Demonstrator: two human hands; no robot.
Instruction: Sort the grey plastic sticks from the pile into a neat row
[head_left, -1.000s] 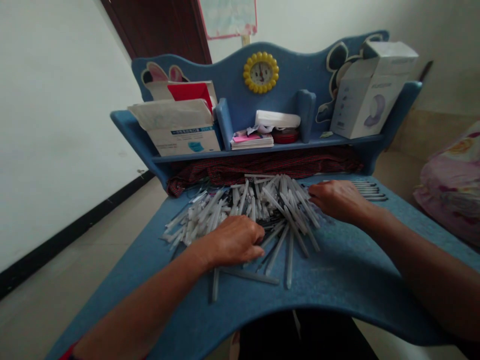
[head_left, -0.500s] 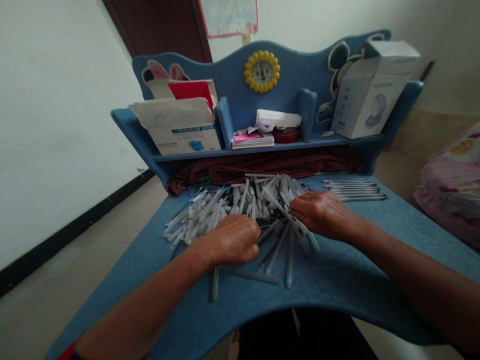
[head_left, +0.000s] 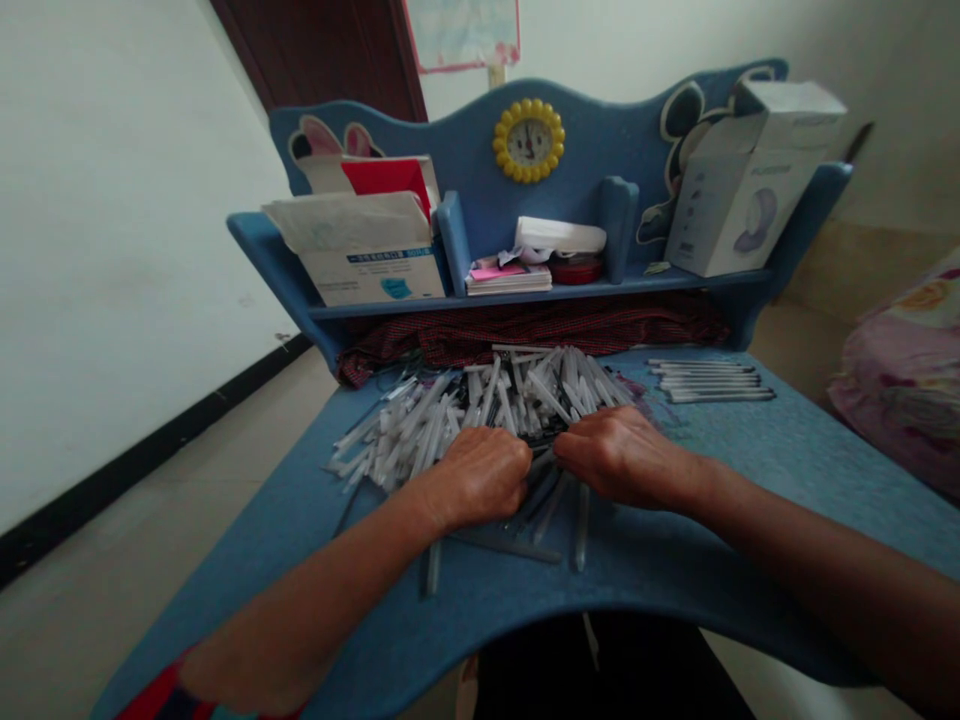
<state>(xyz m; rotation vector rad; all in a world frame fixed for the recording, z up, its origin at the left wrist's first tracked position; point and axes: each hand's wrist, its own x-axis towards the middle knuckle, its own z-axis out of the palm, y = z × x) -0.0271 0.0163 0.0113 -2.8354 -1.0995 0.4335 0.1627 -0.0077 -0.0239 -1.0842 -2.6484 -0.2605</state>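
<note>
A heap of pale, translucent pen barrels point(head_left: 420, 425) mixed with dark pen parts lies spread over the blue desk point(head_left: 810, 500). At the heap's front edge my left hand point(head_left: 487, 475) is closed, knuckles up, its fingertips turned away from view. My right hand point(head_left: 619, 450) is closed too, a short gap to the right of the left one, with thumb and fingers pinched together. Whatever either hand holds is hidden by the fingers. A loose barrel point(head_left: 510, 546) lies in front of the hands, and another one point(head_left: 581, 530) points toward the desk's front edge.
A neat row of pens point(head_left: 712, 382) lies at the back right of the desk. Behind the heap is a bunched checked cloth point(head_left: 525, 332). On the shelf above stand a mask box point(head_left: 382, 275), a yellow-rimmed clock point(head_left: 529, 140) and a white carton point(head_left: 739, 200).
My right hand has moved left and toward me, down to the heap's front. My left hand has shifted slightly right and up, so the two are now close together.
</note>
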